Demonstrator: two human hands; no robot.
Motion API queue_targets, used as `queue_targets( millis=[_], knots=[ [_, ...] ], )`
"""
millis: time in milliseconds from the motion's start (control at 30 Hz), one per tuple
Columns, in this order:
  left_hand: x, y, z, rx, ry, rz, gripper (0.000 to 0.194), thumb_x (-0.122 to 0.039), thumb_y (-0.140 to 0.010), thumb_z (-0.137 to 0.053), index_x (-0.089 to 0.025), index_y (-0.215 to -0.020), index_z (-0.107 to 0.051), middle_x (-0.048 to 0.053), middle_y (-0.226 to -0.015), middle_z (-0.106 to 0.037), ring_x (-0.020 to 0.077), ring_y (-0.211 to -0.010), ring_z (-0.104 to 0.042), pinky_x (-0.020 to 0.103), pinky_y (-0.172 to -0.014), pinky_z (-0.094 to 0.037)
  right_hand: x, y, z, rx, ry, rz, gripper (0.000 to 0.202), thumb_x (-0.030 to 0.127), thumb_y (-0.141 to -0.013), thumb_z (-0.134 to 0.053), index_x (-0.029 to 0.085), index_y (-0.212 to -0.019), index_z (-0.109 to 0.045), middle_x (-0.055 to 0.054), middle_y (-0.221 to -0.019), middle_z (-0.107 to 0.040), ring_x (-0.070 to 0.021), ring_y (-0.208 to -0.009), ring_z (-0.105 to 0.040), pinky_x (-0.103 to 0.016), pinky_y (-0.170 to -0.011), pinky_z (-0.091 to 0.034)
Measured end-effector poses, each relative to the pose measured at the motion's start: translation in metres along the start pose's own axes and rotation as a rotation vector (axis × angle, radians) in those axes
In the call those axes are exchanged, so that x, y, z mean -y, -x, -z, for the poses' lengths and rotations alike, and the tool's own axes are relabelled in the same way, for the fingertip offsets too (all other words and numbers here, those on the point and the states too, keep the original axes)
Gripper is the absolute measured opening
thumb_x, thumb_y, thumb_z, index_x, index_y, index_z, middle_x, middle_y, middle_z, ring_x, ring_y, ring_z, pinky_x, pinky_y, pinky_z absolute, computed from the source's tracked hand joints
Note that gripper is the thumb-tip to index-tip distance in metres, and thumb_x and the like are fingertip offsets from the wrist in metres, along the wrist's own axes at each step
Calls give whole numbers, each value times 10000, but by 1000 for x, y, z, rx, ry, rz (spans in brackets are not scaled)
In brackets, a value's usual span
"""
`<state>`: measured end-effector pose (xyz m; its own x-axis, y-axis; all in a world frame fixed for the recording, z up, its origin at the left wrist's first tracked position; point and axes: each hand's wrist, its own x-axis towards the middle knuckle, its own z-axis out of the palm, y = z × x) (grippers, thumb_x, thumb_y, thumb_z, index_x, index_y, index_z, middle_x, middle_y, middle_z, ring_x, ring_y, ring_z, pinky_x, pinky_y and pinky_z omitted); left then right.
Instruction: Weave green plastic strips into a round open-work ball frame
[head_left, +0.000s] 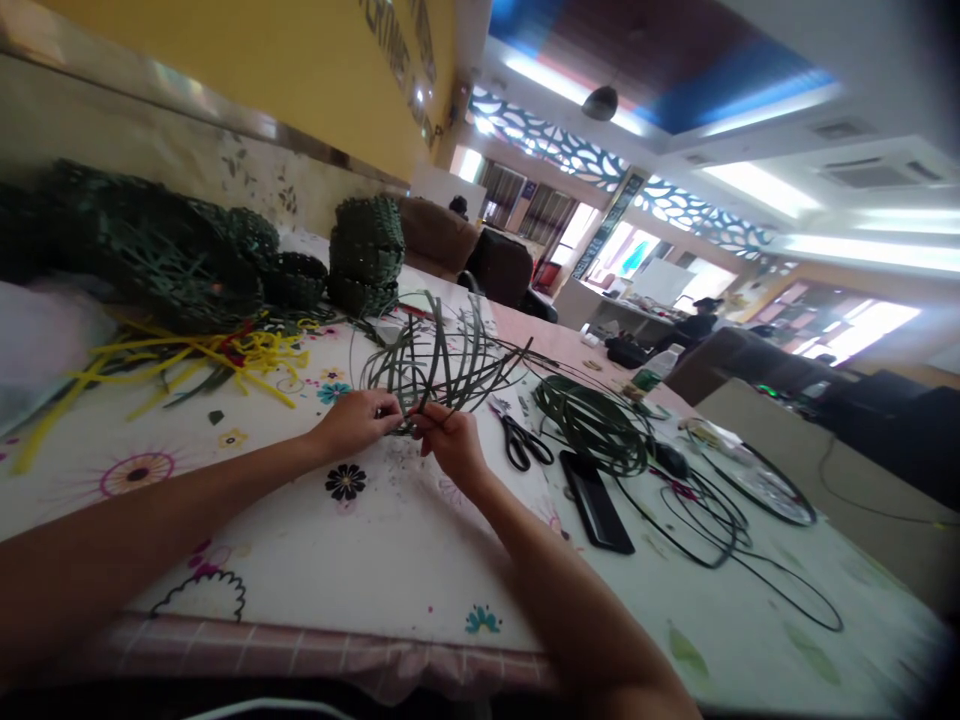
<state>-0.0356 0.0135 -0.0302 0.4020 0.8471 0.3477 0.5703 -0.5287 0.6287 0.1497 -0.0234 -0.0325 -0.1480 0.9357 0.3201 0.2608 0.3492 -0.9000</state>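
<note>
The left hand [356, 425] and the right hand [454, 445] are both bare and narrow-palmed, with slender fingers. The left forearm [187, 510] is also bare, slim at the wrist and gradually fuller further up, its upper part softly blurred. The right forearm [547, 560] is uncovered too, tapering to a narrow wrist and broadening around the elbow, with a smooth outline. At the bottom edge lies a very dark area crossed by a thin, pale, curved band [270, 706]; whether either is clothing is unclear.
</note>
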Motion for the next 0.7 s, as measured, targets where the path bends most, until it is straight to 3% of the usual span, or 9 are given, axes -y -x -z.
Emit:
queue_targets(
  millis=[200, 400, 567, 700],
  knots=[
    [1, 2, -3, 15, -15, -5, 191, -346, -799, -609, -204, -697, -686, 13, -739, -687, 179, -705, -608, 273, -632, -372, -3, 3, -1, 82, 208, 97, 242, 359, -912, -525, 220, -820, -700, 9, -660, -641, -107, -535, -595, -200, -530, -435],
    [-4, 5, -7, -15, 128, 1, 199, -328, -815, -625, -223, -955, -720, 9, -879, -729, 192, -794, -635, 270, -683, -431, 0, -2, 6, -61, 631, 109, 248, 354, -943, -544, 234, -827, -727, 0, -591, -625, -135, -570, -565, -227, -586, -330],
    [-5, 5, -9, 33, 145, -50, 159, -335, -828, -627, -221, -900, -711, 6, -874, -711, 183, -815, -624, 267, -715, -427, 11, -2, 3, -86, 847, 72, 311, 380, -946, -564, 217, -710, -683, -19, -620, -649, -141, -588, -546, -258, -580, -225],
    [-5, 5, -9, 51, 76, -49, 267, -460, -811, -660, -204, -877, -697, 5, -762, -655, 168, -704, -564, 258, -621, -378, 14, -2, 0, -99, 880, 42, 346, 388, -946, -561, 208, -660, -635, -21, -604, -627, -136, -571, -506, -274, -573, -191]
  ],
)
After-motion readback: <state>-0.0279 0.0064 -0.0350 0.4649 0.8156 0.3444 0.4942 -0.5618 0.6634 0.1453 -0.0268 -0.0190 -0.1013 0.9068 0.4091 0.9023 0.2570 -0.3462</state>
